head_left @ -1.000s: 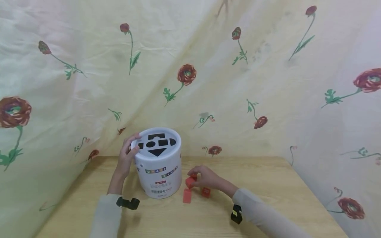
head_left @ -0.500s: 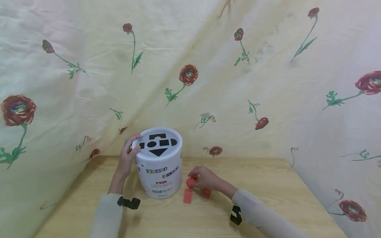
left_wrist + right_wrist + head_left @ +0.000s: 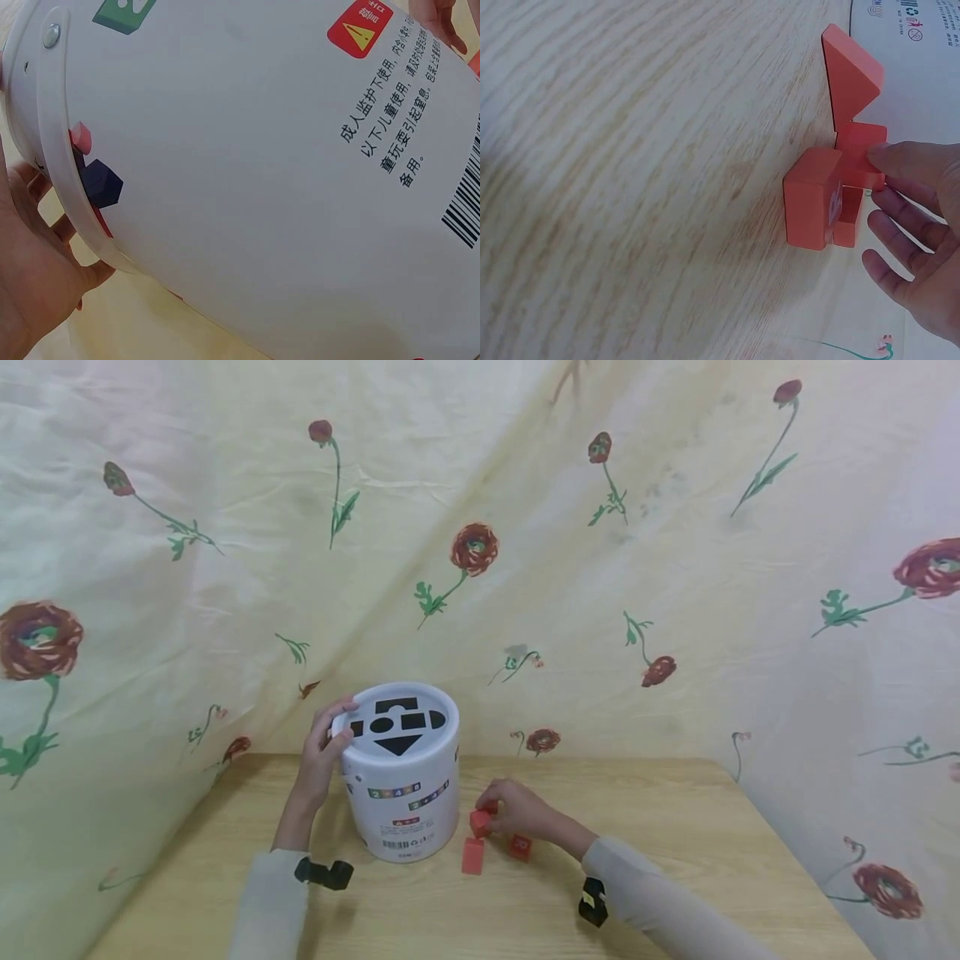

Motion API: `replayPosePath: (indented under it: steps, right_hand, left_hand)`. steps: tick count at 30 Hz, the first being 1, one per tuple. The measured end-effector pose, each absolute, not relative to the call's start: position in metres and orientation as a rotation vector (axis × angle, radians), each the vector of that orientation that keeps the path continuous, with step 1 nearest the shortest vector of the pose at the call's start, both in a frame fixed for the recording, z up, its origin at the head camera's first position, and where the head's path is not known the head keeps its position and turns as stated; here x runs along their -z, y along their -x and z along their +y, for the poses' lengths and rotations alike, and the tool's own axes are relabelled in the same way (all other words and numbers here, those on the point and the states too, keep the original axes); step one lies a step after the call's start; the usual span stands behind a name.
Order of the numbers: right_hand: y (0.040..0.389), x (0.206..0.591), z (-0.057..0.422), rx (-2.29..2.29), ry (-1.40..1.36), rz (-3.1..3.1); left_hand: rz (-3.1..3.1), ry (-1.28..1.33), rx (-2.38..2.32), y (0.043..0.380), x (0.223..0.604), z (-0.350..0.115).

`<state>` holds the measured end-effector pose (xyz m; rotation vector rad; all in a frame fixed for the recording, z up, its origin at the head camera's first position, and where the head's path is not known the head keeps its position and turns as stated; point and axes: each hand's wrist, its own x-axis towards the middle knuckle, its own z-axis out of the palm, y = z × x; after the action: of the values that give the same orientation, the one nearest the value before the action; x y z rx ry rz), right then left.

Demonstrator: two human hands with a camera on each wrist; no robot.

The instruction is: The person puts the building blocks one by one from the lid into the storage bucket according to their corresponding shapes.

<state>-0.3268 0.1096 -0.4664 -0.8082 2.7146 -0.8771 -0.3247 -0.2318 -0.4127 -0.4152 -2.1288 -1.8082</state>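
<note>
A white cylindrical bucket (image 3: 405, 802) stands left of centre, its lid (image 3: 395, 760) pierced with black shaped holes. My left hand (image 3: 321, 752) grips the lid's left edge; in the left wrist view the fingers (image 3: 64, 229) curve behind the rim. To the right of the bucket, my right hand (image 3: 521, 810) pinches a small red block (image 3: 859, 154) between thumb and fingers, low over the table. A red triangular block (image 3: 851, 75) stands just nearer the bucket. Beside the pinched block sits a red block with a pale marking (image 3: 810, 199), and another red block (image 3: 847, 217) shows partly behind it.
The wooden table (image 3: 600, 902) runs back to a flower-printed cloth (image 3: 675, 568), which also hangs along both sides. Black wrist cameras are strapped to the left wrist (image 3: 324, 872) and right wrist (image 3: 592, 902).
The pinched red block has turned slightly in the right fingers. The left hand and bucket keep their places; the head view has shifted a little.
</note>
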Motion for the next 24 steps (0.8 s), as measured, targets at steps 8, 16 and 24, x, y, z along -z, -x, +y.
replayPosePath:
  steps: [8,16,24]
  right_hand:
    - [0.329,0.4648,0.1081,0.867,0.819,2.707]
    - [0.3267,0.4625,0.1077,0.891,0.799,2.709]
    - [0.3244,0.4583,0.1123,0.944,0.816,2.709]
  left_hand:
    - [-2.137,0.406,1.803,0.3242,0.4101,-0.233]
    - [-2.128,0.405,1.817,0.3236,0.4098,-0.2324]
    - [-2.131,0.414,1.805,0.3228,0.4124,-0.2315]
